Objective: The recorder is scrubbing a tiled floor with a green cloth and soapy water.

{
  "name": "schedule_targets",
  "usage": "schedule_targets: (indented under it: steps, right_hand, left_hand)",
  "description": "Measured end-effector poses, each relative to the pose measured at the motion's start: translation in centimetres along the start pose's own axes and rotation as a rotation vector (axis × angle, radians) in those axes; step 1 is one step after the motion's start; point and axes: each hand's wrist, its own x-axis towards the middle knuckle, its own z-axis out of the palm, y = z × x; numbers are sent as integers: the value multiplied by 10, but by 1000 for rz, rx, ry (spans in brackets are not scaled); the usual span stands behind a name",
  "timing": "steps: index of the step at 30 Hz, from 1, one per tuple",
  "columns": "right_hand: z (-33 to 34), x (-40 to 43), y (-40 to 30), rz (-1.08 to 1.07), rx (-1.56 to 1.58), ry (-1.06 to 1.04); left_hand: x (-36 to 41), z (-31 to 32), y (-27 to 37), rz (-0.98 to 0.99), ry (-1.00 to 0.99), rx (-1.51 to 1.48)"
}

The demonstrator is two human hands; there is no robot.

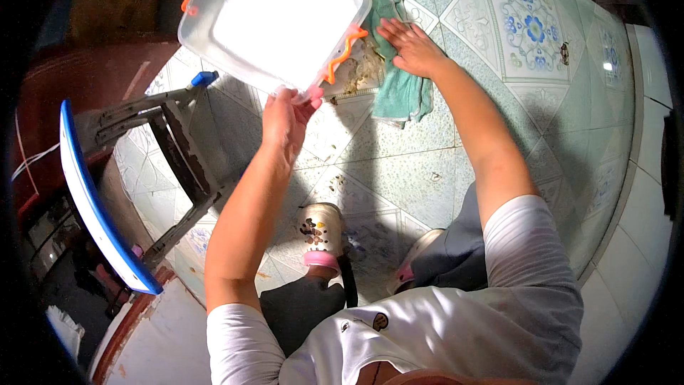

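My left hand (pixel 287 120) grips the near rim of a translucent plastic storage box (pixel 246 67) with orange latches, which is tilted above the floor. Strong glare washes out the middle of the box, so its contents cannot be made out. Flat on a green cloth (pixel 402 91) lies my right hand (pixel 410 51), palm down with the fingers slightly spread. The cloth rests crumpled on the patterned tile floor (pixel 417 171). Between the cloth and the box is a brownish patch of dirt (pixel 355 75), partly covered by both.
To the left stands a worn stool-like frame (pixel 179 149) with a blue foot cap, beside a blue-and-white panel (pixel 96 198). Small debris (pixel 336 183) dots the floor near my shoe (pixel 320 230). A dark bit (pixel 564 53) lies at the right, near the tiled wall (pixel 649 182).
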Motion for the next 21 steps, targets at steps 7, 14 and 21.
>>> schedule_targets:
  steps: [7, 14, 21]
  right_hand:
    - [14, -1, -41, -64, 11, 2]
    - [40, 12, -174, -321, -250, -217]
    - [71, 14, -309, -472, 406, 64]
  left_hand:
    - [32, -26, 43, 45, -43, 207]
    - [37, -42, 63, 15, -176, 381]
    - [-67, -80, 62, 273, -47, 654]
